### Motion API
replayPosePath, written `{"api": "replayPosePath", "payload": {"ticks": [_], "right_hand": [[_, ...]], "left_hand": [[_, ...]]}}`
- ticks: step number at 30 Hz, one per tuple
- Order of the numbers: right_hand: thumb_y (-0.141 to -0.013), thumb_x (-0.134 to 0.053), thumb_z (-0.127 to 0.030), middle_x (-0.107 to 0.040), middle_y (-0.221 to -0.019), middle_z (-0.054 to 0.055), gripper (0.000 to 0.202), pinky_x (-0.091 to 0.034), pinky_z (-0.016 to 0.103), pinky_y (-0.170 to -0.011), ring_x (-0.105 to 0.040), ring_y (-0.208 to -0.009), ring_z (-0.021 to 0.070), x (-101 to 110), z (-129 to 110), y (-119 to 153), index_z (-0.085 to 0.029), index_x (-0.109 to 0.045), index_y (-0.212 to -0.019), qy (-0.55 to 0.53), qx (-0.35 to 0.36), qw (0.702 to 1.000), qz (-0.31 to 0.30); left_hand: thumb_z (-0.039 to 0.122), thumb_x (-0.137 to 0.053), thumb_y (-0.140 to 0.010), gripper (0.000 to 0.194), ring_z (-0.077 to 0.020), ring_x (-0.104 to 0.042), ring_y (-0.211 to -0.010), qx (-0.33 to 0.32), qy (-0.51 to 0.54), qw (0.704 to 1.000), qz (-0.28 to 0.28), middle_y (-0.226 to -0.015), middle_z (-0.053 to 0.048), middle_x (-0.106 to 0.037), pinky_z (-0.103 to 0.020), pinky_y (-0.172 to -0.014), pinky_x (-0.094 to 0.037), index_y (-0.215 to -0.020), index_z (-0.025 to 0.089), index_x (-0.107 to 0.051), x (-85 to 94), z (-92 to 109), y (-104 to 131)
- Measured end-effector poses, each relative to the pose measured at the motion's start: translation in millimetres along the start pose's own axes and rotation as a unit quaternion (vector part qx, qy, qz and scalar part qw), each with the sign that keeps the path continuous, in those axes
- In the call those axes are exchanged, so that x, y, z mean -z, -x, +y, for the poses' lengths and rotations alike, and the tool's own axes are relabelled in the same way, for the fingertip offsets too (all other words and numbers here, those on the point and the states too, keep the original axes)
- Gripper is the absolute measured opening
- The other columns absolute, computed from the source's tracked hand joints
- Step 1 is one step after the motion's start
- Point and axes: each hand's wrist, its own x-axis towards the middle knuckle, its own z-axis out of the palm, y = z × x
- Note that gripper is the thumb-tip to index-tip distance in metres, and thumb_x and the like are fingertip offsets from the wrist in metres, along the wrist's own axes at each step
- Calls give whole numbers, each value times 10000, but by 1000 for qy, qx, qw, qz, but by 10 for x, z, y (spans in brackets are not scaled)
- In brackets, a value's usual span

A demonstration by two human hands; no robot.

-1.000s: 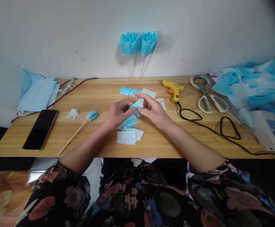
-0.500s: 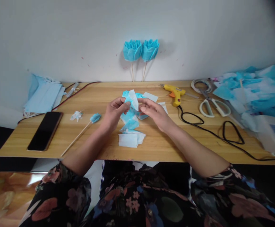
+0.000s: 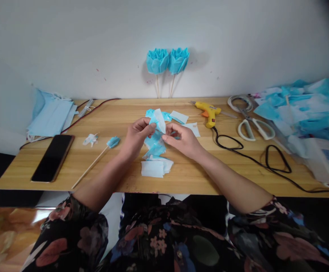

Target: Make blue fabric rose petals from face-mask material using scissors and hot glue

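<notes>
My left hand [image 3: 138, 135] pinches a blue-and-white petal-shaped piece of mask fabric [image 3: 159, 118] between thumb and fingers, above the table's middle. At the petal's lower right edge, the curled thumb and fingers of my right hand [image 3: 183, 139] close on its rim. Beneath both hands lie several loose pieces of blue and white fabric [image 3: 154, 146], partly covered by the fingers. A pale cut piece [image 3: 152, 168] rests nearest to me. Left of my left hand, a thin wooden stick [image 3: 90, 167] carries a small blue fabric bud [image 3: 113, 142].
Two blue fabric flowers [image 3: 157, 61] on sticks lean against the wall. A yellow glue gun [image 3: 208, 110], its black cord [image 3: 249, 155] and white-handled scissors [image 3: 256, 128] lie right, beside a fabric heap [image 3: 306, 107]. A phone [image 3: 53, 158] and stacked face masks [image 3: 49, 115] lie left.
My right hand's fingers have drawn down along the petal's right edge and curled in more. My left hand keeps its pinch in nearly the same place.
</notes>
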Motion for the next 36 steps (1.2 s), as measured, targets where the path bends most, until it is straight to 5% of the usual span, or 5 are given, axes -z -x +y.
{"api": "replayPosePath", "payload": {"ticks": [6, 17, 25, 36], "right_hand": [[-831, -591, -293, -573, -694, -23, 129, -427, 294, -671, -503, -662, 119, -11, 30, 1, -203, -578, -738, 22, 18, 999, 30], [-827, -606, -328, -548, -666, -25, 180, -417, 292, -634, -469, -630, 113, 9, 38, -16, -195, -582, -709, 10, 2, 1000, -12], [-875, -614, -430, -705, -897, 49, 433, -522, 396, -816, -650, -872, 206, 53, 32, -2, -186, -691, -1224, -49, -60, 997, 2], [-862, -665, -429, -734, -1023, 60, 528, -562, 406, -857, -667, -1000, 221, 73, 79, -21, -218, -614, -1344, -153, -78, 984, 35]], "left_hand": [[330, -724, -816, 225, -81, -451, -576, 5, 2, 1000, -11, -614, 31, -544, -233, -593, -370, -694, 177, -613, -5, 5, 13], [360, -714, -814, 256, -86, -470, -557, 62, 42, 997, -28, -588, 24, -558, -243, -600, -378, -689, 177, -586, 17, -38, -2], [356, -704, -832, 261, -82, -459, -564, 39, 24, 999, -17, -603, 24, -559, -239, -600, -375, -684, 174, -590, 50, -68, -26], [397, -723, -828, 290, -84, -441, -557, 30, 12, 999, -14, -586, 29, -535, -244, -589, -369, -687, 180, -592, 31, -11, -6]]}}
